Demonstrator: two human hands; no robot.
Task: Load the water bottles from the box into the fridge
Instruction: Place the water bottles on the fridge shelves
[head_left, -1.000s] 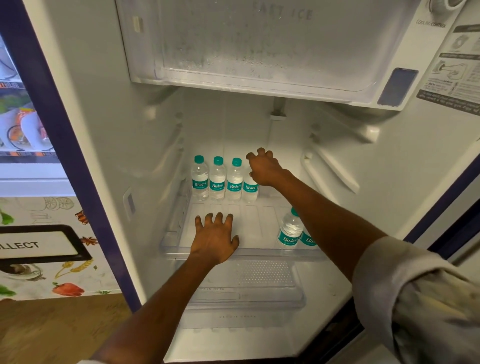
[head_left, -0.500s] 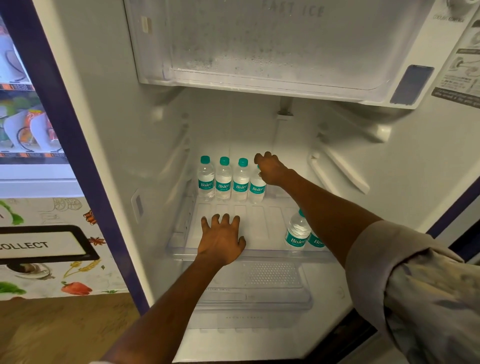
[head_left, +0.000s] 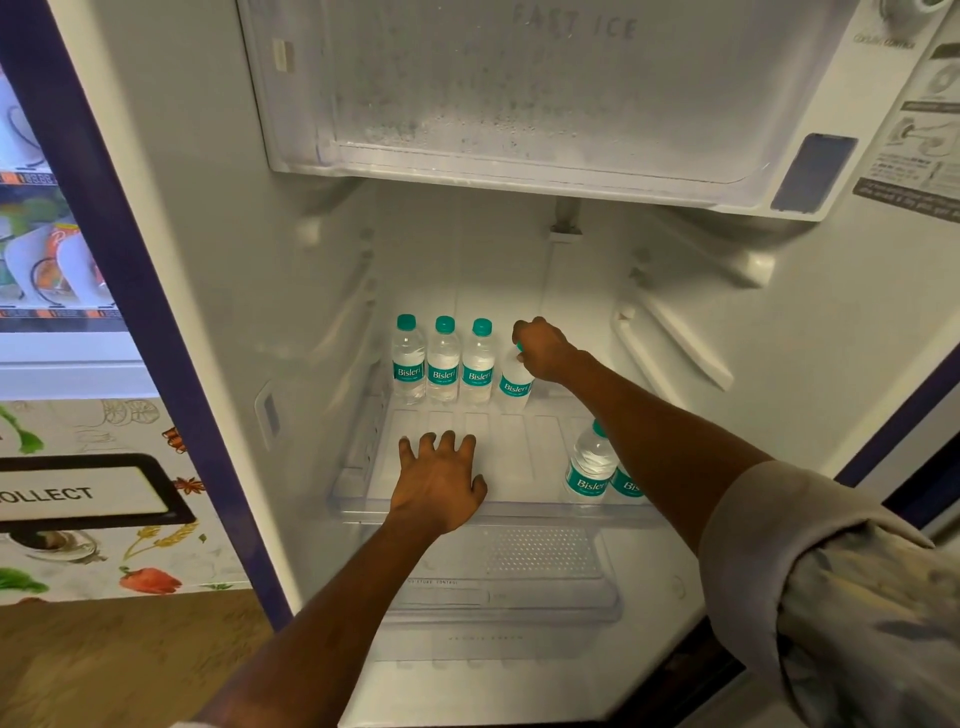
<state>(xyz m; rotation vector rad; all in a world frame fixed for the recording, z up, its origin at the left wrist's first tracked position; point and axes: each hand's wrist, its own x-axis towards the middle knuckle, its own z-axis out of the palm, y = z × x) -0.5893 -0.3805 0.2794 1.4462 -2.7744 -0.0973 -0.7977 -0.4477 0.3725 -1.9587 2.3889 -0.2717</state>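
Crisper cover (head_left: 540, 556): lies under the shelf, low at the fridge's front.
Left hand (head_left: 439, 480): flat, fingers straight and spread, pressing on the clear shelf (head_left: 519, 447) near its front edge; it holds nothing.
Front bottles (head_left: 589, 465): two stand at the shelf's front right, one half hidden behind the right forearm.
Right hand (head_left: 543, 348): fingers curled over the cap of the fourth bottle (head_left: 515, 385), which leans slightly.
Back row (head_left: 442, 361): three bottles upright, side by side, just left of the held one.
Freezer box (head_left: 519, 104): overhead, frosted.
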